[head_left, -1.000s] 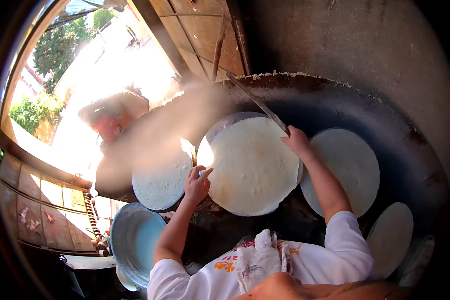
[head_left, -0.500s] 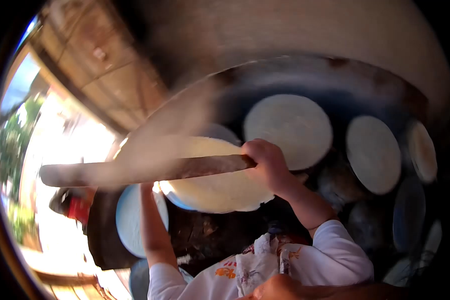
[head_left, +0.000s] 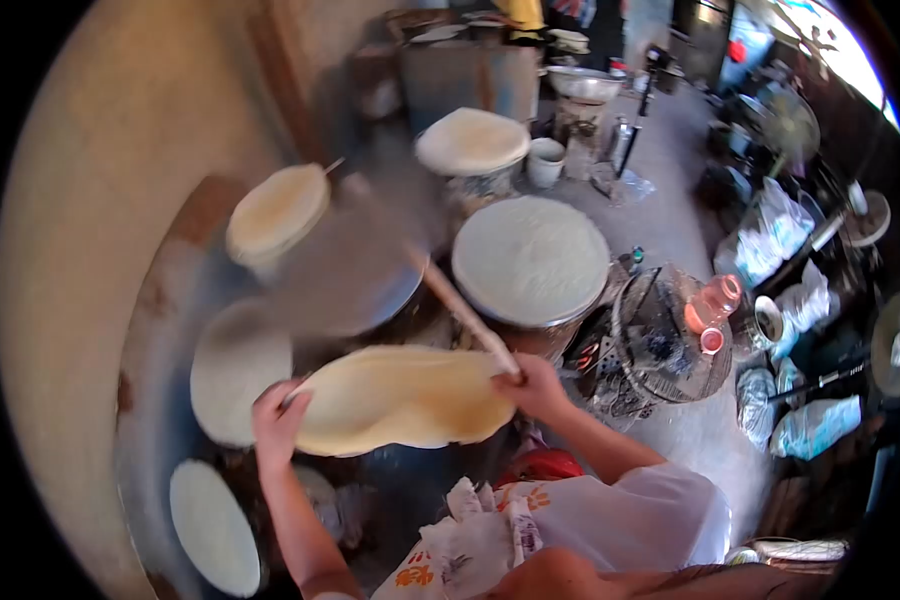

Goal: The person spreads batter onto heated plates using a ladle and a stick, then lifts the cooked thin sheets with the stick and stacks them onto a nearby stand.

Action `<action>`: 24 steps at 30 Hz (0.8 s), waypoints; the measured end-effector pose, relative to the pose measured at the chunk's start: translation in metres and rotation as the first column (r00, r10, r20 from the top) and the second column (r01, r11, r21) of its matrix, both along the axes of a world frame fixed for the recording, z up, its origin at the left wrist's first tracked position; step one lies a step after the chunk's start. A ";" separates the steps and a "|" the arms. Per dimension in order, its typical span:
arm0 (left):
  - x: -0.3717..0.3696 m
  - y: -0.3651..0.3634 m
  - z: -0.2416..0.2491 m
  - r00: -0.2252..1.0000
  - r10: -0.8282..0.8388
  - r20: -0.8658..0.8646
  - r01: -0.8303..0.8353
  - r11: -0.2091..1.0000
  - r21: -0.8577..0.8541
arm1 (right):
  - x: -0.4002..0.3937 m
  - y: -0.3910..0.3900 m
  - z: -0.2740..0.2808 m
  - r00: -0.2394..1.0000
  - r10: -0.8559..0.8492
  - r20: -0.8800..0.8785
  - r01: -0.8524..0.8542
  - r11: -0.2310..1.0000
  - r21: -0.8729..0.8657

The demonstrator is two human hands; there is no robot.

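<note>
Our left hand (head_left: 276,420) pinches the flatbread (head_left: 402,398), lying left-right; our right hand (head_left: 535,385) grips the stick (head_left: 460,308), pointing far-left.

Fisheye view, warm daylight, moderate motion blur.
Strong barrel distortion curves all edges inside a black circular vignette. Brightest glare sits at upper right; the lower left falls into shadow. The stick (head_left: 460,310) is smeared by motion, and steam hazes the centre.
</note>
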State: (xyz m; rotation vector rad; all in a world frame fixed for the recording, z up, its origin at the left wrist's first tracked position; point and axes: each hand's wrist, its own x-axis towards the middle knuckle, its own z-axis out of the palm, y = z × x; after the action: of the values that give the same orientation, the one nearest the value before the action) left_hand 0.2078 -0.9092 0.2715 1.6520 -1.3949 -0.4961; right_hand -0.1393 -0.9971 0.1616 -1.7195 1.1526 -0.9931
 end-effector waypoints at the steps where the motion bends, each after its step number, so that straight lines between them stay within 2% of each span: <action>1: -0.035 -0.060 0.004 0.999 -0.043 -0.006 0.043 0.998 0.053 | -0.035 -0.026 0.010 0.992 -0.105 0.076 0.103 0.994 0.030; 2: -0.067 -0.116 0.007 0.993 -0.105 0.059 0.099 0.990 0.102 | -0.072 -0.056 0.014 0.978 -0.209 -0.018 0.210 0.978 0.023; 3: -0.093 -0.174 -0.001 0.988 -0.140 0.071 0.118 0.959 0.257 | -0.104 -0.091 0.007 0.964 -0.265 -0.017 0.265 0.964 -0.015; 4: -0.117 -0.239 -0.013 0.968 -0.180 0.176 0.153 0.976 0.157 | -0.133 -0.127 0.016 0.940 -0.338 -0.048 0.336 0.941 -0.042; 6: -0.152 -0.360 -0.058 0.936 -0.283 0.207 0.269 0.959 0.094 | -0.168 -0.190 0.015 0.882 -0.440 -0.168 0.433 0.898 -0.080; 7: -0.157 -0.415 -0.098 0.930 -0.330 0.164 0.323 0.944 0.070 | -0.178 -0.223 0.027 0.833 -0.514 -0.206 0.483 0.856 -0.182; 9: -0.174 -0.500 -0.151 0.917 -0.385 0.105 0.377 0.922 0.088 | -0.200 -0.276 -0.009 0.803 -0.522 -0.288 0.541 0.841 -0.019; 10: -0.185 -0.531 -0.164 0.916 -0.391 0.090 0.378 0.917 0.131 | -0.209 -0.307 -0.034 0.789 -0.525 -0.320 0.507 0.850 -0.145; 11: -0.203 -0.532 -0.166 0.929 -0.364 0.068 0.336 0.905 0.260 | -0.220 -0.322 -0.059 0.773 -0.526 -0.355 0.457 0.849 -0.265; 12: -0.207 -0.542 -0.185 0.920 -0.385 0.070 0.348 0.887 0.302 | -0.223 -0.334 -0.072 0.759 -0.496 -0.421 0.476 0.865 -0.159; 14: -0.208 -0.567 -0.206 0.899 -0.431 0.079 0.367 0.840 0.400 | -0.227 -0.354 -0.079 0.780 -0.471 -0.413 0.477 0.874 -0.095; 17: -0.208 -0.577 -0.212 0.870 -0.486 -0.078 0.470 0.773 0.426 | -0.220 -0.351 -0.083 0.800 -0.404 -0.444 0.475 0.879 0.055; 19: -0.221 -0.589 -0.200 0.858 -0.514 0.003 0.437 0.731 0.524 | -0.220 -0.360 -0.080 0.812 -0.374 -0.448 0.455 0.886 0.084; 20: -0.226 -0.594 -0.192 0.845 -0.533 0.048 0.417 0.711 0.567 | -0.220 -0.363 -0.071 0.835 -0.355 -0.422 0.454 0.876 0.161; 23: -0.241 -0.585 -0.182 0.719 -0.540 0.437 0.413 0.838 0.357 | -0.208 -0.363 -0.059 0.858 -0.368 -0.358 0.464 0.854 0.235; 24: -0.243 -0.583 -0.177 0.740 -0.598 0.308 0.437 0.775 0.456 | -0.201 -0.358 -0.052 0.853 -0.396 -0.339 0.461 0.877 0.134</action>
State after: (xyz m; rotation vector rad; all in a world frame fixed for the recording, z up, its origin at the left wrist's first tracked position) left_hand -0.0356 -1.4918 0.0947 1.6977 -2.2622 -0.7709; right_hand -0.3401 -1.3550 0.1093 -1.5022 1.8395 -0.8379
